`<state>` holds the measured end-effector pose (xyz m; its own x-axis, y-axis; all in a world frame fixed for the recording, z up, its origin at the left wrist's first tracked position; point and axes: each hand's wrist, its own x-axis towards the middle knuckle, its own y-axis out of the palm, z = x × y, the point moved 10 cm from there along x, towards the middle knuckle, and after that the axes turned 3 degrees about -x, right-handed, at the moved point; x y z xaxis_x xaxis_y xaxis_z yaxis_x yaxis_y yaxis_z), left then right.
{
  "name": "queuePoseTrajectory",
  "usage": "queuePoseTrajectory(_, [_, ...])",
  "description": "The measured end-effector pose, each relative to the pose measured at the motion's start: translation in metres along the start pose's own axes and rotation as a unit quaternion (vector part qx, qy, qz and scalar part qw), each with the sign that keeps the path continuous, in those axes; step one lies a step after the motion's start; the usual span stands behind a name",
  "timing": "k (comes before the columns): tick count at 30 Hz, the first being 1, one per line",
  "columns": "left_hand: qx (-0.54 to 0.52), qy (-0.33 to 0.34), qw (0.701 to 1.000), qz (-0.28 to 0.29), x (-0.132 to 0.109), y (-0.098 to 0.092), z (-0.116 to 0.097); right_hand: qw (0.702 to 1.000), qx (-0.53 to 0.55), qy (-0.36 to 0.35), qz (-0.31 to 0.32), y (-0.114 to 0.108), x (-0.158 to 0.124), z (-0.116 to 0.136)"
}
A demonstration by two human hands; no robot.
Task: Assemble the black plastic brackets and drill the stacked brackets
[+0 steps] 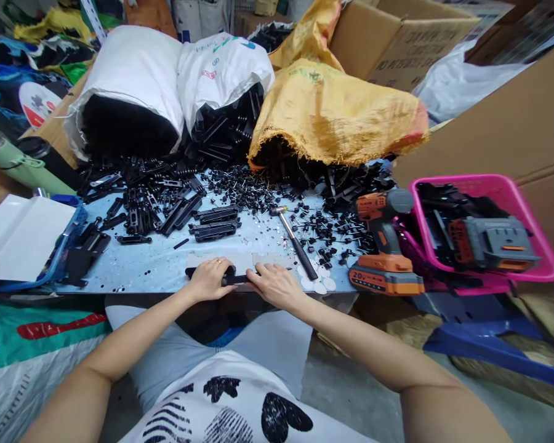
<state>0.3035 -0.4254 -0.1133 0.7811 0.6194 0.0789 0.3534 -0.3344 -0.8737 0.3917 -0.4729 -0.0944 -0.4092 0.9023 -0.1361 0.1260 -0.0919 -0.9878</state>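
A long black part [240, 279] lies level along the front edge of the blue-covered table. Around its left portion my left hand [211, 279] is closed, fingers bent over it. My right hand [276, 284] grips its right portion with curled fingers. Pale flat pieces [244, 259] lie just behind the hands. Right of my right hand a hammer [296, 243] rests with its handle toward me, beside white round discs [322, 280]. Several long black assemblies [216, 222] are lined up beyond my left hand. What the palms cover is hidden.
Small black parts [240, 191] spread across the table's back. White sacks [132, 80] and a yellow sack [323, 114] open toward me. An orange drill [385, 246] and pink basket [484, 184] stand right; a blue tray [76, 231] and green bottle [32, 166] left.
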Motion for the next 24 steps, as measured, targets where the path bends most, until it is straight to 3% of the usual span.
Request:
queuePoseTrajectory(5, [-0.018, 0.017, 0.998, -0.057, -0.006, -0.006, 0.002, 1.000, -0.015, -0.013, -0.022, -0.012, 0.007, 0.001])
queuePoseTrajectory(8, [-0.005, 0.008, 0.999, -0.049, -0.003, -0.003, -0.001, 0.999, -0.009, -0.021, -0.042, -0.003, 0.013, -0.009])
queuePoseTrajectory(10, [0.011, 0.024, 0.999, -0.023, 0.009, -0.001, -0.006, 0.998, 0.010, -0.030, -0.060, 0.009, 0.015, -0.018])
queuePoseTrajectory(12, [0.031, 0.011, 0.999, -0.019, 0.035, -0.010, 0.002, 0.995, 0.036, -0.036, -0.082, 0.020, 0.012, -0.026])
queuePoseTrajectory(15, [0.060, -0.107, 0.990, -0.069, 0.092, -0.048, 0.054, 0.991, 0.070, -0.031, -0.107, 0.032, 0.003, -0.034])
queuePoseTrajectory(18, [0.078, -0.257, 0.959, -0.093, 0.141, -0.078, 0.125, 0.989, 0.101, -0.017, -0.111, 0.034, -0.001, -0.041])
queuePoseTrajectory(21, [0.076, -0.336, 0.937, -0.054, 0.167, -0.077, 0.168, 0.984, 0.127, 0.030, -0.121, 0.028, 0.018, -0.065])
queuePoseTrajectory(24, [0.078, -0.346, 0.934, -0.039, 0.172, -0.066, 0.175, 0.976, 0.125, 0.107, -0.145, 0.021, 0.062, -0.107])
